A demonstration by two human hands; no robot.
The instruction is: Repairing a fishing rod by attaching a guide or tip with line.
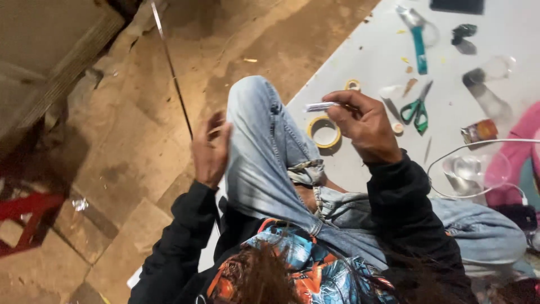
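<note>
The person sat with one denim knee (264, 146) raised between the arms. The left hand (211, 147) pinched a long thin rod (171, 70), fingers closed on its lower end while it rose up and away over the dirt floor. The right hand (364, 125) gripped a small pale strip (319, 106), possibly tape, though blur left that uncertain. Beyond lay a white board (360, 62) carrying a yellow tape roll (324, 132) and green scissors (417, 109), both idle. Strip and rod were well apart, so nothing looked joined yet.
</note>
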